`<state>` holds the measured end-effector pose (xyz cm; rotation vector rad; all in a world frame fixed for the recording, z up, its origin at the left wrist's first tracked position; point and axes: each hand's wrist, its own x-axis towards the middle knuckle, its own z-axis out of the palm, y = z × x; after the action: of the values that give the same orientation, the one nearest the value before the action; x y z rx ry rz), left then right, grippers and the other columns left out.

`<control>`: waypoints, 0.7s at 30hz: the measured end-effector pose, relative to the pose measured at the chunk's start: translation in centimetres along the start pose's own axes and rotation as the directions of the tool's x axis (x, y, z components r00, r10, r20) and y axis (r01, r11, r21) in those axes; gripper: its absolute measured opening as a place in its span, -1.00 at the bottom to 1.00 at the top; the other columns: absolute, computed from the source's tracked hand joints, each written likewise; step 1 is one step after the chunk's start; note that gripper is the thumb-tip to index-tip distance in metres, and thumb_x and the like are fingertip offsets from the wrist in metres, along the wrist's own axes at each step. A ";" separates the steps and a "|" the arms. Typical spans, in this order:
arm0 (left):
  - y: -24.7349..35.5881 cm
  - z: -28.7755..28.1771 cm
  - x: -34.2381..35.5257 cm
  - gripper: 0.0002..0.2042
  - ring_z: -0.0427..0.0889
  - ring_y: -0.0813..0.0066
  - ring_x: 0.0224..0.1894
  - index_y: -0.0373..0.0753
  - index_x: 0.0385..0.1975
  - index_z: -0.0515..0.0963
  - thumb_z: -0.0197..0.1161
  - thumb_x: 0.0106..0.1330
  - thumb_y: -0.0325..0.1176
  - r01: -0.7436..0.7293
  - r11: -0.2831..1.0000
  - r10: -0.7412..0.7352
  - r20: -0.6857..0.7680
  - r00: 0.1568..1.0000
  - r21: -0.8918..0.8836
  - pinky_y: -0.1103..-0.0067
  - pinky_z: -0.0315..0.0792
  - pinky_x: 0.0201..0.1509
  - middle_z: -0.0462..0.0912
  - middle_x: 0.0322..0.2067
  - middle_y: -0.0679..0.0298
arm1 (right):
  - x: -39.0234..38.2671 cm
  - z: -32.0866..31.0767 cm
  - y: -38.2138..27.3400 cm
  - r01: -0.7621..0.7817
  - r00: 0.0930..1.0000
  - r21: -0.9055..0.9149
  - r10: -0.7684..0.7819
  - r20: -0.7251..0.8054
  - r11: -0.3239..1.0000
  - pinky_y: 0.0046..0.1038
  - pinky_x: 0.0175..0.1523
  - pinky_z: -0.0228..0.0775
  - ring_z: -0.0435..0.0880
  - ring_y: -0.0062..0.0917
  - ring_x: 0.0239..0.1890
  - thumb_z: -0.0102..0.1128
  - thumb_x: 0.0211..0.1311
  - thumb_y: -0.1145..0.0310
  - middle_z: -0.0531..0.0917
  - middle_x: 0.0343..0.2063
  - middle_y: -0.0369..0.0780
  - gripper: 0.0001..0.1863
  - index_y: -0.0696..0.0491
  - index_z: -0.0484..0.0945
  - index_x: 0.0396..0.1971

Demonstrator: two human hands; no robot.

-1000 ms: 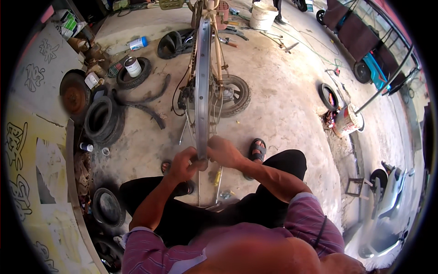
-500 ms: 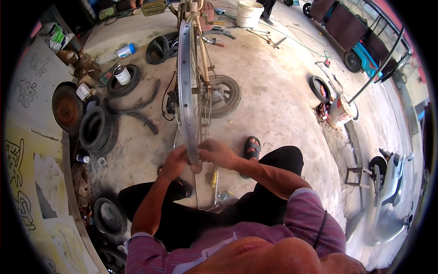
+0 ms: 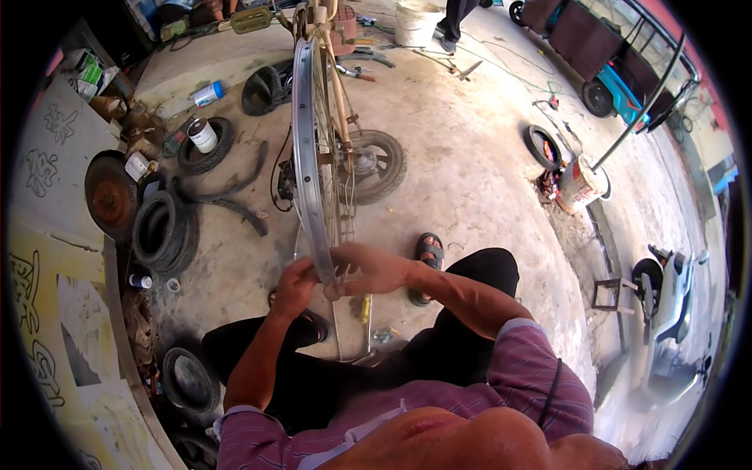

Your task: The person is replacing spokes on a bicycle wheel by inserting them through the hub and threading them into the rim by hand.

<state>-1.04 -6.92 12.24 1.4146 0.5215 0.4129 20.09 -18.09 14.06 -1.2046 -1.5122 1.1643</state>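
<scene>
A bicycle wheel's silver rim [image 3: 307, 157], bare of a tyre, stands upright in front of me on a tan bicycle frame [image 3: 338, 94]. At the rim's near end, my left hand [image 3: 294, 288] has its fingers closed on the left side of the metal. My right hand [image 3: 376, 268] reaches across from the right, its fingers apart and touching or close to the rim and spokes. Fine detail between the hands is blurred and partly hidden by the fingers. Below them, a yellow-handled tool [image 3: 366, 309] shows between my legs.
Stacked tyres [image 3: 160, 229] and cut rubber strips [image 3: 235, 200] lie left. Ahead right are a white bucket [image 3: 415, 23], hand tools [image 3: 450, 66] and another person's leg [image 3: 454, 22]. A pole-bearing bucket [image 3: 578, 184], small stool [image 3: 611, 295] and scooter [image 3: 672, 313] stand right.
The rim's near end has shifted slightly left. My right hand's fingers have spread from a tighter grasp, while the left hand has moved slightly left and down, still at the rim.
</scene>
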 end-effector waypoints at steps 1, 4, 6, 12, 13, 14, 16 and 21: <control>0.2 0.1 0.0 -0.76 0.64 0.56 -0.11 -0.39 0.04 0.57 0.06 0.45 -0.60 -0.002 1.000 0.002 0.007 1.000 -0.021 0.58 0.52 0.02 0.68 -0.15 0.28 | 0.2 -0.7 -0.9 0.053 0.998 -0.081 -0.051 0.025 0.995 -0.30 0.06 0.50 0.67 -0.24 -0.08 0.42 0.17 0.06 0.64 -0.21 -0.03 -0.35 0.18 0.50 0.14; 0.3 0.4 -0.3 -0.79 0.62 0.56 -0.06 -0.38 -0.03 0.60 0.07 0.45 -0.54 0.014 1.000 -0.014 -0.028 1.000 0.016 0.57 0.46 0.14 0.68 -0.14 0.29 | 0.4 -1.0 -1.5 0.062 0.998 -0.177 -0.056 0.035 0.982 -0.30 0.02 0.52 0.69 -0.26 -0.11 0.46 0.13 0.11 0.66 -0.18 -0.04 -0.40 0.16 0.54 0.08; -0.4 0.6 -0.4 -0.79 0.61 0.56 -0.08 -0.38 -0.01 0.58 0.07 0.46 -0.53 -0.026 0.998 0.028 -0.046 0.999 0.049 0.58 0.47 0.08 0.67 -0.15 0.29 | 0.4 -1.0 -1.7 0.016 1.000 -0.192 -0.014 0.016 0.981 -0.31 0.04 0.52 0.71 -0.31 -0.09 0.47 0.11 0.18 0.67 -0.13 -0.06 -0.45 0.14 0.56 0.06; -2.4 0.1 -0.9 -0.80 0.52 0.65 -0.17 -0.38 -0.03 0.56 0.03 0.51 -0.49 -0.136 0.983 0.149 -0.105 0.983 0.125 0.65 0.40 -0.02 0.62 -0.21 0.38 | 0.4 0.2 -0.5 0.076 0.991 -0.224 -0.099 -0.094 0.972 -0.24 -0.16 0.53 0.69 -0.13 -0.26 0.52 0.04 -0.06 0.67 -0.29 -0.03 -0.34 0.17 0.57 -0.05; -2.3 0.1 -0.7 -0.80 0.50 0.67 -0.19 -0.37 -0.02 0.54 0.01 0.52 -0.49 -0.170 0.976 0.183 -0.090 0.979 0.138 0.66 0.39 -0.05 0.60 -0.22 0.40 | 0.4 0.2 -0.4 0.071 0.987 -0.248 -0.104 -0.125 0.966 -0.24 -0.16 0.53 0.69 -0.12 -0.26 0.53 0.02 -0.08 0.67 -0.31 -0.04 -0.33 0.16 0.57 -0.06; -2.2 0.2 -0.7 -0.80 0.50 0.67 -0.19 -0.37 -0.02 0.54 0.01 0.52 -0.49 -0.167 0.977 0.180 -0.091 0.979 0.137 0.66 0.39 -0.05 0.60 -0.22 0.40 | 0.4 0.2 -0.4 0.065 0.982 -0.273 -0.110 -0.155 0.960 -0.24 -0.17 0.54 0.70 -0.12 -0.26 0.53 0.00 -0.10 0.68 -0.33 -0.06 -0.32 0.16 0.58 -0.07; -1.8 0.7 -0.6 -0.85 0.50 0.60 -0.19 -0.34 -0.12 0.52 0.00 0.52 -0.47 -0.132 0.990 0.137 -0.098 0.986 0.050 0.59 0.44 -0.08 0.55 -0.26 0.32 | 0.4 0.3 -0.3 0.058 0.981 -0.265 -0.104 -0.162 0.962 -0.24 -0.18 0.54 0.69 -0.11 -0.27 0.54 -0.02 -0.10 0.68 -0.34 -0.06 -0.31 0.15 0.58 -0.06; -1.7 0.9 -0.6 -0.86 0.48 0.62 -0.21 -0.33 -0.12 0.51 0.00 0.52 -0.47 -0.130 0.990 0.137 -0.135 0.981 0.061 0.61 0.42 -0.13 0.53 -0.28 0.36 | 0.3 0.1 -2.9 -0.098 0.988 -0.204 0.071 -0.139 0.974 -0.32 -0.03 0.53 0.73 -0.29 -0.18 0.51 0.01 0.21 0.71 -0.25 -0.08 -0.51 0.12 0.61 -0.07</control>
<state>-1.06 -8.18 10.70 1.4826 0.5541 0.6130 19.44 -18.13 16.94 -1.4712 -1.5255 0.9769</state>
